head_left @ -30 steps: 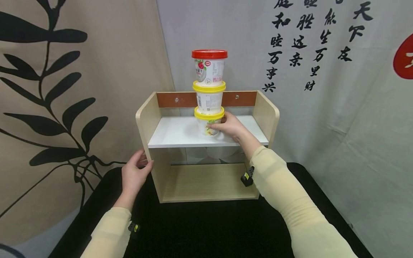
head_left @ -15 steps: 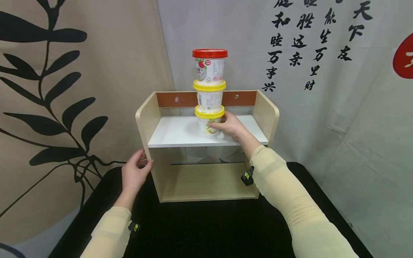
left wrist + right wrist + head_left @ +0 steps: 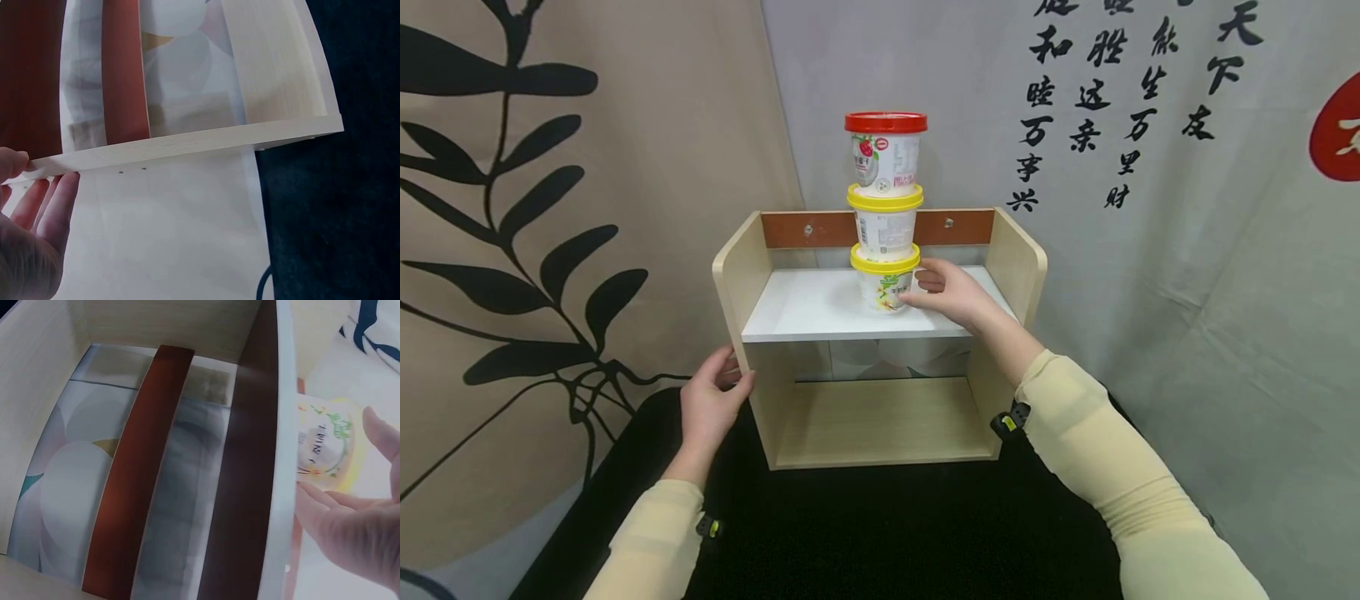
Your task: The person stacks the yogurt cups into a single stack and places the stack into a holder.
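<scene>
Three white yogurt tubs stand stacked on the white upper board of a small wooden shelf. The top tub has a red lid; the middle tub and the bottom tub have yellow lids. Just right of the bottom tub is my right hand, thumb and fingers spread apart, the thumb tip overlapping the tub's side in the head view. The right wrist view has that hand beside the printed label. My left hand pinches the shelf's left side panel between thumb and fingers.
The shelf stands on a black-covered table. Below the white board is a lower compartment with a light wood floor. A reddish-brown strip crosses the shelf's upper back. Patterned curtains hang behind.
My right hand has let go of the bottom tub and drawn back to the right, with its forearm. The stack stands in place. My left hand keeps its hold on the side panel.
</scene>
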A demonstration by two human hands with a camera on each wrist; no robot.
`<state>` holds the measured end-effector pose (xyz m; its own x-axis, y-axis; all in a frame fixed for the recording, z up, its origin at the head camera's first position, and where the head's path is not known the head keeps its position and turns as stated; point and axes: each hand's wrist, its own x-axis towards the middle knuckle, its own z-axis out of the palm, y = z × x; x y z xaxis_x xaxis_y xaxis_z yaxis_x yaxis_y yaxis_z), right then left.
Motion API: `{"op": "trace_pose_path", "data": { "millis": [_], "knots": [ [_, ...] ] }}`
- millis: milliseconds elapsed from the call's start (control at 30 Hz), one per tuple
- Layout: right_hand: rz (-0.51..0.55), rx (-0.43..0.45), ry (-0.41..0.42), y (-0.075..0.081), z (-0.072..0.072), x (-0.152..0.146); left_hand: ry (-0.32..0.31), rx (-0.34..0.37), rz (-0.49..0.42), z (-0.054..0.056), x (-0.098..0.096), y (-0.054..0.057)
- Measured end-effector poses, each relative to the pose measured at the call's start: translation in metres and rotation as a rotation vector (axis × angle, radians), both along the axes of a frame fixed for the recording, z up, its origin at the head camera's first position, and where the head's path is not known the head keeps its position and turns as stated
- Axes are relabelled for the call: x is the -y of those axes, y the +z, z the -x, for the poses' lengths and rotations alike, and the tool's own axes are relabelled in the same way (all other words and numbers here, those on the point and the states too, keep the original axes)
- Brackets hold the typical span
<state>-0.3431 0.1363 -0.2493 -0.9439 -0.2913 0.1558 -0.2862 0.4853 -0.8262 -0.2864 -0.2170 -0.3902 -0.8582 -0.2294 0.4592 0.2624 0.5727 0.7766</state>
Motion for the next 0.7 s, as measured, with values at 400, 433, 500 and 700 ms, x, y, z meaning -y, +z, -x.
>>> {"op": "trace_pose_path", "data": {
  "millis": [400,433,500,700],
  "knots": [
    [-0.003,-0.146,0.092,-0.021,-0.042,-0.025,0.004,0.007,-0.005,-0.001,-0.001,-0.002],
    [0.006,-0.15,0.098,-0.023,-0.045,-0.027,0.008,0.008,-0.005,-0.002,-0.002,-0.002],
    [0.017,-0.159,0.112,-0.027,-0.051,-0.03,0.014,0.007,-0.007,-0.005,-0.003,-0.003],
    [0.034,-0.154,0.135,-0.04,-0.068,-0.039,0.031,-0.009,0.022,-0.017,-0.006,-0.003]
  ]
}}
